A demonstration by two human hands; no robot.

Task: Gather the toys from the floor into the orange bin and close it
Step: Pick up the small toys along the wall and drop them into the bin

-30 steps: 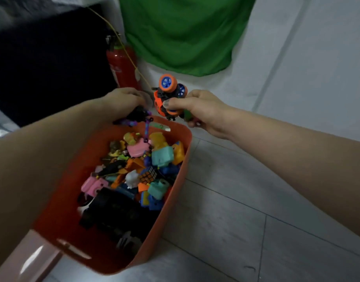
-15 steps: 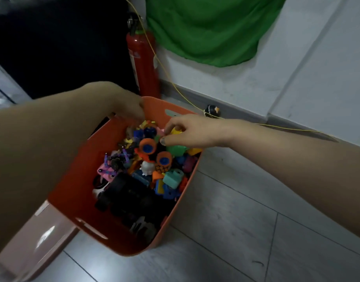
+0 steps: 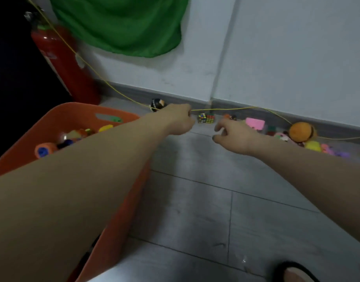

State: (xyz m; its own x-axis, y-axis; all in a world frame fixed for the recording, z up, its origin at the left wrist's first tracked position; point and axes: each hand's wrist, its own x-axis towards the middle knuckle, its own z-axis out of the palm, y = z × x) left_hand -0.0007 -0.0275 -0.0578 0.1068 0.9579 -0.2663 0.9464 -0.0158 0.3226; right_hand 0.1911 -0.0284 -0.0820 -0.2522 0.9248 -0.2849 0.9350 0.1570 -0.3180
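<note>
The orange bin stands at the left on the floor, open and holding several small toys, among them an orange-wheeled car. My left forearm crosses over it. My left hand is stretched toward the wall with its fingers curled under and nothing seen in it. My right hand hovers beside it, fingers loosely curled and empty. Just beyond both hands two puzzle cubes lie at the skirting. Further toys lie along the wall: a black-and-orange ball, a pink block, an orange plush ball and a yellow toy.
A red fire extinguisher stands in the corner behind the bin. A green cloth hangs on the wall. A yellow cord runs along the skirting above the toys. A foot in a sandal shows at the bottom right on the grey tiles.
The orange-wheeled car went from my right hand into the bin. Both hands have left the bin and reached out toward the toys by the wall, and the view has swung right.
</note>
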